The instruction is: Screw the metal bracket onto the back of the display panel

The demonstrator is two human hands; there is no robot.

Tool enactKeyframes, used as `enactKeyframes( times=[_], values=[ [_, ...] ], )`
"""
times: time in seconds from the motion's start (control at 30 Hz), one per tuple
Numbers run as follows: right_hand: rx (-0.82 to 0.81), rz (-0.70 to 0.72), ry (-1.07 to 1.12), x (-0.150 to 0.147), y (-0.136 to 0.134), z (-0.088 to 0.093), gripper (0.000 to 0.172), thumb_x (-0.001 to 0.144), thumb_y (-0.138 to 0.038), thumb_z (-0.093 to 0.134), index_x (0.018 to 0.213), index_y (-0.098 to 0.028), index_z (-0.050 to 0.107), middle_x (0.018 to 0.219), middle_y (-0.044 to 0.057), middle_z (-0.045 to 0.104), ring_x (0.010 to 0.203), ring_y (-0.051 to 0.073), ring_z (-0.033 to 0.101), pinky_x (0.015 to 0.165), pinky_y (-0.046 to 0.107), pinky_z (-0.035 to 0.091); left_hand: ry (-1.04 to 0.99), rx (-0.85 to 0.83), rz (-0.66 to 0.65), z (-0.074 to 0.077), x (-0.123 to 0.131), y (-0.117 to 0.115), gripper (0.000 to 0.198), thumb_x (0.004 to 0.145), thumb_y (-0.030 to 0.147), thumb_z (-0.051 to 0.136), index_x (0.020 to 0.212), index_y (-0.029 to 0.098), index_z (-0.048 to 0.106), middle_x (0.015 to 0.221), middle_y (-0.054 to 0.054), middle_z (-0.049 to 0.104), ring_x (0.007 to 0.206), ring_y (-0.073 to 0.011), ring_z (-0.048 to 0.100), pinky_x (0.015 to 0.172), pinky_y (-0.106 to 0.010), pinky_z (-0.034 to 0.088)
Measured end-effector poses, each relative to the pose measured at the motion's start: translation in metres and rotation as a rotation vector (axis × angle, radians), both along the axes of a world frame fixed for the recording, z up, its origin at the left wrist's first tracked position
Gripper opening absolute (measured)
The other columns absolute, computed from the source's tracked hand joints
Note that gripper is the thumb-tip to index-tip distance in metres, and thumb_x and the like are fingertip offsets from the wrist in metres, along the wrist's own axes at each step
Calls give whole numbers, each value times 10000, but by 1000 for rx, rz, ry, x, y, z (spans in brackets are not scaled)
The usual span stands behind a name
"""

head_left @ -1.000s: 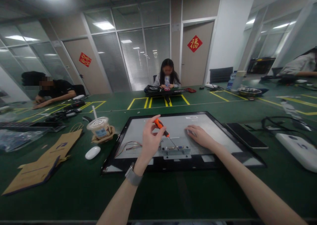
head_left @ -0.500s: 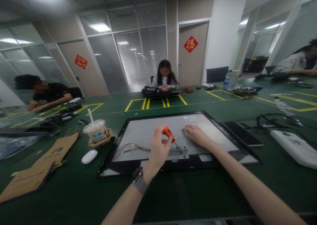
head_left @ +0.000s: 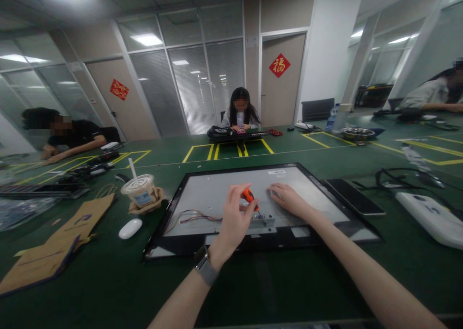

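A flat monitor panel (head_left: 311, 179) lies face down on the green table, its grey metal back up. My left hand (head_left: 233, 223) is closed around an orange-handled screwdriver (head_left: 249, 197), whose tip points down at a small metal bracket (head_left: 265, 222) near the panel's front edge. My right hand (head_left: 289, 199) lies flat and open on the panel's back, just right of the screwdriver. Thin coloured wires (head_left: 191, 218) run across the panel to the left of my left hand.
A lidded drink cup with a straw (head_left: 140, 190), a white mouse (head_left: 130, 228) and brown paper bags (head_left: 54, 242) lie at left. A dark phone (head_left: 352, 196), black cables (head_left: 405, 177) and a white device (head_left: 430, 215) lie at right. Other people sit along the far edges.
My left hand has moved right and down with the screwdriver, bringing it steeper over the bracket. The view shifted slightly. My right hand stays flat on the panel.
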State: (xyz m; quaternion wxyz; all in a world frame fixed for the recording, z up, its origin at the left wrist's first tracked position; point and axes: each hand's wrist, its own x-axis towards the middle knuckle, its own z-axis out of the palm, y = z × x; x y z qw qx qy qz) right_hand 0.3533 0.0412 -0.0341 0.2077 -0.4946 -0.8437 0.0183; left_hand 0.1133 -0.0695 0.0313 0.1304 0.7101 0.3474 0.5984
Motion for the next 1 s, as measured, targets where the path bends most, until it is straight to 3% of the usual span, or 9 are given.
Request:
enactKeyframes(
  times=[0.47,0.67,0.8,0.9,1.0],
  values=[
    [-2,7,6,0,1,-2,362,956,-218,490,1270,-209,670,1322,135,656,1200,284,624,1087,465,433,-13,3,-5,2,2,0,298,948,250,631,1240,249,575,1080,-48,553,884,-154,643,572,-203,635],
    [11,14,27,0,-1,0,353,951,-225,486,1246,-208,680,1316,145,660,1202,289,621,1067,471,446,59,-51,-110,1,5,-3,344,962,179,569,1292,277,560,1171,-61,591,962,-170,651,686,-244,647],
    [-6,5,19,0,-2,2,361,951,-238,484,1256,-201,675,1315,146,659,1213,281,616,1073,463,439,140,-87,-220,15,8,-7,413,952,127,532,1340,268,541,1252,-73,608,1079,-199,636,825,-304,632],
    [-12,7,8,0,-1,1,361,965,-251,473,1266,-206,666,1324,139,653,1232,279,603,1083,466,431,190,-29,-236,34,10,-6,321,988,169,510,1281,242,615,1229,-77,638,1164,-226,611,1047,-422,525],
    [-1,1,3,1,0,-2,355,976,-266,464,1265,-212,663,1342,137,644,1235,287,601,1079,481,434,171,-1,-196,50,14,3,241,997,218,517,1127,226,720,1098,-80,634,988,-204,653,929,-383,568]
  ],
)
